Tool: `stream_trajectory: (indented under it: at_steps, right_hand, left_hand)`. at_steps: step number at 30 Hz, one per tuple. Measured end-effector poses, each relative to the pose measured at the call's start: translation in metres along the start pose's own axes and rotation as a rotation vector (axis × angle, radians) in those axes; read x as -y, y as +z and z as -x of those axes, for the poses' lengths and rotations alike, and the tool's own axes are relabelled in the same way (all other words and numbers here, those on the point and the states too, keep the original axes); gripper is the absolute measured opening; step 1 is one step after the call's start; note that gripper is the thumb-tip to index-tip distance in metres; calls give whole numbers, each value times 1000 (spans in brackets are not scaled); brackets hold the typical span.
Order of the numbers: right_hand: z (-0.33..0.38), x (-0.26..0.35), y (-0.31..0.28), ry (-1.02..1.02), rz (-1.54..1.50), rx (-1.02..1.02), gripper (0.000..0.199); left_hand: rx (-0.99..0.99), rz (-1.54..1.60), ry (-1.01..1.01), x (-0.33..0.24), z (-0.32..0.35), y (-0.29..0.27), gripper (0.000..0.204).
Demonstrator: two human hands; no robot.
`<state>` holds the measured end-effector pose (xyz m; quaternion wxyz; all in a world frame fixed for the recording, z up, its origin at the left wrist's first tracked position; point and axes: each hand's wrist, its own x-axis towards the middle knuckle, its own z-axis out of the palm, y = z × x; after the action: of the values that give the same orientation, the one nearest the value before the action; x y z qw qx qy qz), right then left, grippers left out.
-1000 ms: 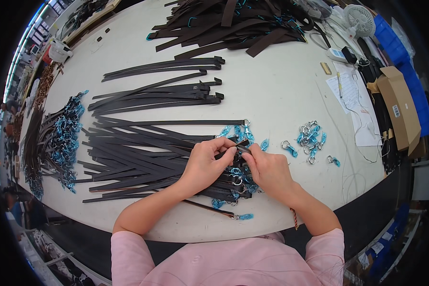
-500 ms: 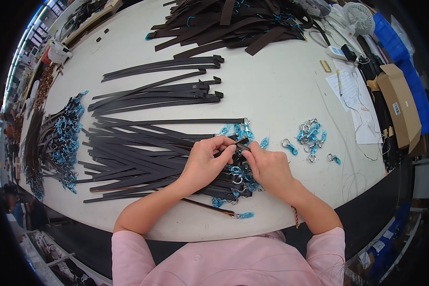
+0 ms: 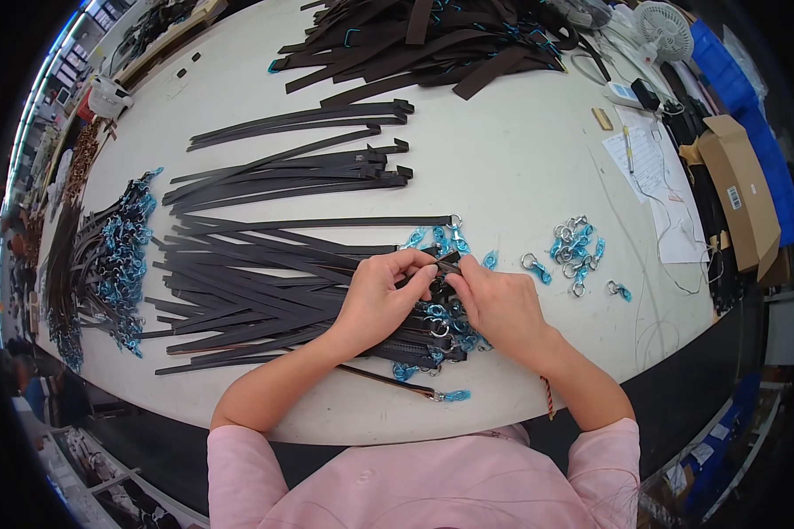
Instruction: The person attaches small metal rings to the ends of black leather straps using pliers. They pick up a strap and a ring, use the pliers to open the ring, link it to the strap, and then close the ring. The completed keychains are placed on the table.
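Well, at the far left finished straps (image 3: 106, 264) with blue-wrapped clasps lie bundled, likely set aside. Next comes the fanned pile (image 3: 256, 291) of bare straps, ends toward the person for easy picking. The left hand (image 3: 381, 295) is closed, pinching a strap end (image 3: 447, 261), and the right hand (image 3: 496, 298) pinches it too. Loose clasps (image 3: 576, 247) wait just right, within reach.

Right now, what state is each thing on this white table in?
Left hand: pinching the dark leather strap end.
Right hand: gripping the same strap end.
Flat pile of dark straps: spread out, under both hands.
Loose silver clasps in blue wrap: heaped, untouched.
Brown cardboard box: open.
White desk fan: upright.
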<state>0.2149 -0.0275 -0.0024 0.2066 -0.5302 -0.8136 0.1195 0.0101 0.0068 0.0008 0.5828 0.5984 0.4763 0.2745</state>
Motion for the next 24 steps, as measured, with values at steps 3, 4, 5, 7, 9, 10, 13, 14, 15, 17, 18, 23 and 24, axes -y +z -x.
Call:
stream_trajectory:
  at_steps: [3,4,5,7,9,10,13,14,15,17,18,23,24]
  right_hand:
    - [0,0,-2,11,-6,32,22]
    - [0,-1,-2,7,-11,25,23]
    - [0,-2,-1,2,-16,20,23]
    - [0,-3,2,-11,-37,-15,23]
    - [1,-5,6,-30,-66,-71,23]
    - [1,-8,7,6,-114,-43,22]
    - [4,-13,1,128,-330,-48,19]
    - [4,-14,-3,177,-452,-108,19]
    - [3,-13,-7,225,-574,-168,20]
    - [-2,-2,-18,301,-642,-134,26]
    - [-4,2,-21,338,-676,-117,29]
    - [-13,-14,-5,542,-1158,223,30]
    - [-13,-13,-5,543,-1180,215,28]
  left_hand:
    - [2,15,1,3,0,0,19]
    - [2,18,0,4,-1,0,19]
    - [7,30,5,6,-1,0,19]
    - [16,56,18,7,-2,-1,19]
    - [32,49,6,6,-2,-2,19]
    - [34,47,7,4,-2,-3,19]
    - [58,54,18,8,-2,-4,21]
    - [59,58,31,6,-2,-4,22]
    - [61,62,45,4,-1,-4,22]
    - [51,61,79,-3,2,-4,25]
    - [31,74,94,-4,4,-3,24]
    - [-21,35,251,-2,7,1,20]
    - [-34,0,290,-2,7,2,20]
